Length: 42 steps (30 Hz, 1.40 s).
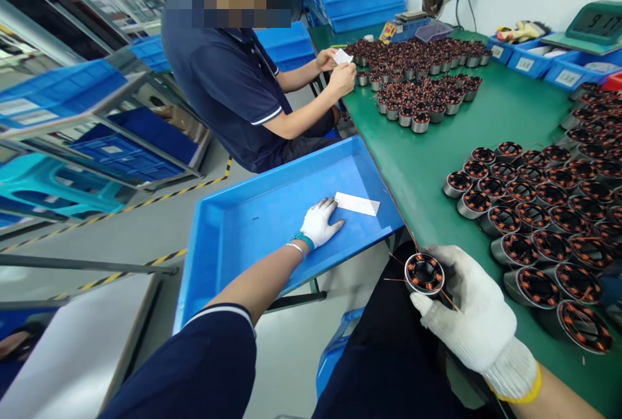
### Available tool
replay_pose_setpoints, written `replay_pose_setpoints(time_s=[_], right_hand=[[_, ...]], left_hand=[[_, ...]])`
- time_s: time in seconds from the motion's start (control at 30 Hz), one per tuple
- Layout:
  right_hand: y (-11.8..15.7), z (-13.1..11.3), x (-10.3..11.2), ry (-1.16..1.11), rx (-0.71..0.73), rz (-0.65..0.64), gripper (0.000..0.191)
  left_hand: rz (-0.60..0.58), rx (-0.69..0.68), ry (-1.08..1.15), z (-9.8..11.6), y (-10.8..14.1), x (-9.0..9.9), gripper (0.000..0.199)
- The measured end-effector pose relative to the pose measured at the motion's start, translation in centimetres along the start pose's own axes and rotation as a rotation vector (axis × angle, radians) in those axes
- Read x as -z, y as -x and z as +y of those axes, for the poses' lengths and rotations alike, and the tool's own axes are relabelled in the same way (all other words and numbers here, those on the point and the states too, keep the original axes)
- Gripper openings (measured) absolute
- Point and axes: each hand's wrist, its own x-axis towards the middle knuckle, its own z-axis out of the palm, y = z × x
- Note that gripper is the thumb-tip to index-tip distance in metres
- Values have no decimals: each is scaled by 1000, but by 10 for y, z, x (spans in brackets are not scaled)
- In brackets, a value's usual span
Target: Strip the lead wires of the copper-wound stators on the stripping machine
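Note:
My right hand (469, 305), in a white knit glove, grips a motor stator (424, 274), a metal ring with copper windings and loose wire ends, above my lap by the table edge. My left hand (318, 223), gloved too with a teal band at the wrist, lies flat with its fingers apart in the blue tray (208, 257). A printed white paper slip (357, 204) rests in the tray just beyond those fingertips. To the right, many more stators (519, 192) stand in rows on the green table (490, 108).
Beside the table a co-worker (218, 76) sits holding a small white paper (343, 56). Another group of stators (418, 69) stands near that person. Small blue bins (527, 59) and a digital clock (597, 22) line the back. A blue stool (337, 348) is below me.

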Motion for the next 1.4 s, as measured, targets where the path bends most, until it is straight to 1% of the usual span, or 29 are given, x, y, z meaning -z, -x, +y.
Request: replay_pose_setpoints(time_s=[0.23,0.47,0.67,0.9,1.1,1.4], right_hand=[[-1,3,0,33,-13,-10,46],[-1,0,1,42,-29,-24,47],[-1,1,0,80,-26,-14,47],[-1,-6,0,43,-43,13,45],[-1,-6,-1,34,-20,32,43],[-2,-6,2,47,-24,0,46]], left_hand=[[3,-9,-7,-2,0,-2,65],[8,-10,-7,-2,0,-3,65],[7,-12,-4,-3,0,-5,64],[10,-10,-4,-3,0,-4,64],[2,-8,11,-1,0,-2,65],[-5,4,17,0,0,-1,64]])
